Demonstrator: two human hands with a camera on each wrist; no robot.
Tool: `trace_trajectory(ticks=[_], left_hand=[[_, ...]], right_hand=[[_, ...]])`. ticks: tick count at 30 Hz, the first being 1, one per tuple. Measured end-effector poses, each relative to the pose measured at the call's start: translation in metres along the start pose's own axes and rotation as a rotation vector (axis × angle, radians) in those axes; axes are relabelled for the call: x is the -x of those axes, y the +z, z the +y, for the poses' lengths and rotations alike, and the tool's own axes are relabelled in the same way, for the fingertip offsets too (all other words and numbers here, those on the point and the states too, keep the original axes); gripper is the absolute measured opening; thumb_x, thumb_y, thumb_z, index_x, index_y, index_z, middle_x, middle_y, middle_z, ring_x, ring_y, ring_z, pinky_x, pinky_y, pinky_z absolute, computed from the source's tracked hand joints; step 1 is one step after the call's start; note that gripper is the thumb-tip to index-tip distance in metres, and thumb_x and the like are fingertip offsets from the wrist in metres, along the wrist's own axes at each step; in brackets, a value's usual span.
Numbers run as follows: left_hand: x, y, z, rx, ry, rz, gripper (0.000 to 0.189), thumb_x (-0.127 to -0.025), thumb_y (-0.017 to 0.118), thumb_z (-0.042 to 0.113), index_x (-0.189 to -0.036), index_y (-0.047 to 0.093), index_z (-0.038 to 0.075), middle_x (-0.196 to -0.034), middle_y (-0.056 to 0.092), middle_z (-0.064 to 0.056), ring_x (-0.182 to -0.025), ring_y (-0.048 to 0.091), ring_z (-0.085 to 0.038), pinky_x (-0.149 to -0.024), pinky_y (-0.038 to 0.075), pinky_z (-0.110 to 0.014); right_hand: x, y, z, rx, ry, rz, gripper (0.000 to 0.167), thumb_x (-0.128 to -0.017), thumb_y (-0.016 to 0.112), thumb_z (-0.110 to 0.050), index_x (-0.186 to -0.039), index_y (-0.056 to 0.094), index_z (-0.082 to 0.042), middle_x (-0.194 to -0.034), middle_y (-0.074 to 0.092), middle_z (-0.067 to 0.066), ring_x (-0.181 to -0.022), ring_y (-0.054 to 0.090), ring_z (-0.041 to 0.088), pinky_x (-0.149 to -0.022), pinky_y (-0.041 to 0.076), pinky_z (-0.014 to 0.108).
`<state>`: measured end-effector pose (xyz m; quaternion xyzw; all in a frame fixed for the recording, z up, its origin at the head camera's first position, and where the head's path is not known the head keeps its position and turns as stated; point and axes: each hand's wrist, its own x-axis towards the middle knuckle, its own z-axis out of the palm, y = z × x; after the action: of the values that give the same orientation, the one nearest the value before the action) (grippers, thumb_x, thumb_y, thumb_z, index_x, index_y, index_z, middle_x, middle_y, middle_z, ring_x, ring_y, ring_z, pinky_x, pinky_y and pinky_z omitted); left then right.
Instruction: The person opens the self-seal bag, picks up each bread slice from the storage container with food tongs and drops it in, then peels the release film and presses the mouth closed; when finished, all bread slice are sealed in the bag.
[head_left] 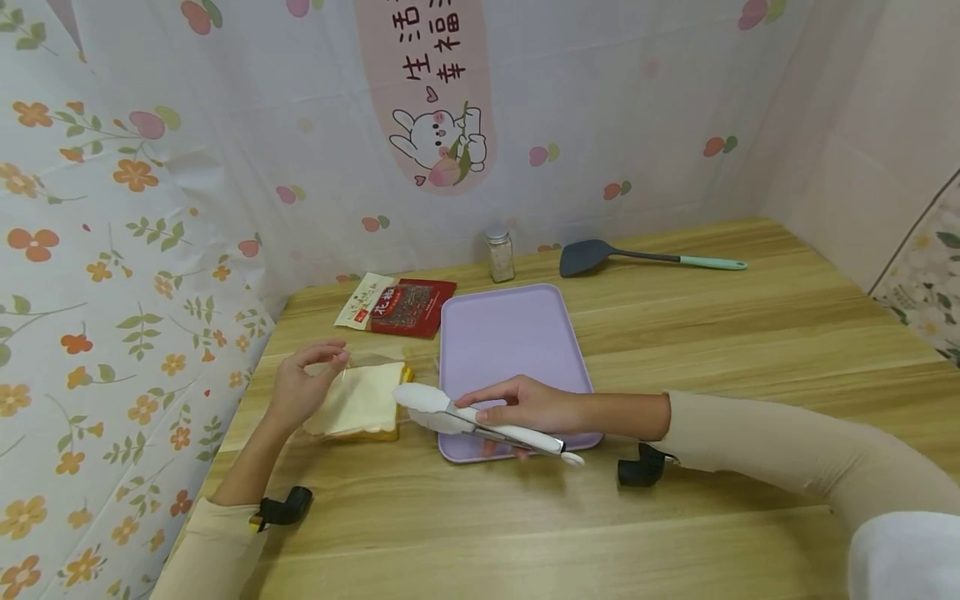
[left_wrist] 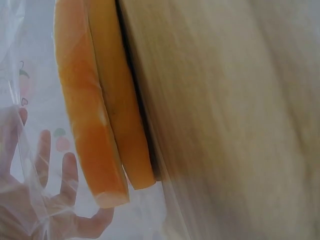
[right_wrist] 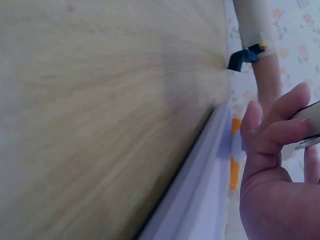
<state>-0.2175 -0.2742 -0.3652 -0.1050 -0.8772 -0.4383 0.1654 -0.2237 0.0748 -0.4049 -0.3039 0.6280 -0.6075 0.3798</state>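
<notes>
Two stacked slices of bread (head_left: 360, 398) with orange-yellow crusts lie on the table at the left. Thin clear plastic (left_wrist: 22, 150) is around or beside them. My left hand (head_left: 300, 387) is at the bread's left edge. In the left wrist view its fingers (left_wrist: 69, 175) show through the plastic, spread, with the thumb apart. My right hand (head_left: 528, 406) grips the tongs (head_left: 517, 433) by their white and metal handles, above the lower part of a lilac tray (head_left: 510, 333). The tongs' white heads point left towards the bread, and the right wrist view cuts them off.
Behind the bread lies a red and cream spice packet (head_left: 401, 307). A small glass shaker (head_left: 500, 257) stands at the back, with a dark spatula (head_left: 588, 257) with a mint handle to its right. A patterned cloth (head_left: 300, 125) hangs behind the wooden table (head_left: 675, 333).
</notes>
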Motion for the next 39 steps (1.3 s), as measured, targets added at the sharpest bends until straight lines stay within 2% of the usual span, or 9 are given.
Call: trace_trajectory(ticks=[5,13,18,24,32,39], left_hand=[[0.000,0.000,0.001,-0.003,-0.003,-0.003,0.018,-0.095,0.064,0.002,-0.103,0.069,-0.014,-0.119,0.064,-0.029,-0.093,0.054,0.001,-0.063,0.048,-0.012],[0.000,0.003,0.002,-0.008,0.007,0.001,0.018,-0.095,0.065,0.001,-0.102,0.069,-0.014,-0.118,0.064,-0.029,-0.092,0.055,0.000,-0.062,0.047,-0.012],[0.001,0.004,0.002,-0.014,0.003,-0.012,0.018,-0.095,0.065,0.002,-0.103,0.069,-0.014,-0.120,0.064,-0.029,-0.092,0.055,0.000,-0.062,0.047,-0.013],[0.000,0.004,0.004,-0.032,0.016,0.006,0.016,-0.094,0.065,0.000,-0.100,0.069,-0.014,-0.118,0.065,-0.028,-0.091,0.054,0.003,-0.063,0.046,-0.011],[0.001,0.004,0.006,-0.034,0.004,-0.001,0.017,-0.095,0.065,0.002,-0.101,0.069,-0.013,-0.118,0.064,-0.028,-0.091,0.055,0.001,-0.066,0.046,-0.011],[0.001,0.004,0.006,-0.043,0.019,-0.010,0.017,-0.095,0.064,0.001,-0.101,0.068,-0.014,-0.118,0.063,-0.030,-0.091,0.054,0.001,-0.069,0.045,-0.014]], right_hand=[[0.016,-0.008,-0.003,0.007,-0.006,0.015,0.045,-0.100,0.062,-0.020,-0.143,0.054,-0.012,-0.100,0.071,0.027,-0.053,0.063,0.019,-0.047,0.050,0.028],[0.041,-0.026,-0.002,-0.015,-0.059,0.008,0.051,-0.097,0.063,-0.011,-0.146,0.048,-0.005,-0.093,0.068,0.036,-0.051,0.062,0.018,-0.048,0.052,0.027],[0.059,-0.039,-0.005,-0.046,-0.089,-0.009,0.054,-0.097,0.064,-0.013,-0.148,0.046,-0.010,-0.099,0.067,0.036,-0.054,0.062,0.016,-0.051,0.053,0.027],[0.077,-0.054,-0.012,0.000,-0.146,-0.015,0.053,-0.099,0.063,-0.013,-0.149,0.047,-0.017,-0.105,0.068,0.032,-0.060,0.064,0.016,-0.057,0.053,0.027],[0.101,-0.073,-0.014,0.018,-0.222,-0.032,0.049,-0.102,0.053,-0.005,-0.147,0.050,-0.024,-0.108,0.067,0.033,-0.061,0.064,0.017,-0.057,0.056,0.031],[0.121,-0.092,-0.012,0.034,-0.252,0.033,0.048,-0.103,0.049,-0.001,-0.146,0.051,-0.021,-0.109,0.068,0.031,-0.060,0.062,0.018,-0.057,0.054,0.028]])
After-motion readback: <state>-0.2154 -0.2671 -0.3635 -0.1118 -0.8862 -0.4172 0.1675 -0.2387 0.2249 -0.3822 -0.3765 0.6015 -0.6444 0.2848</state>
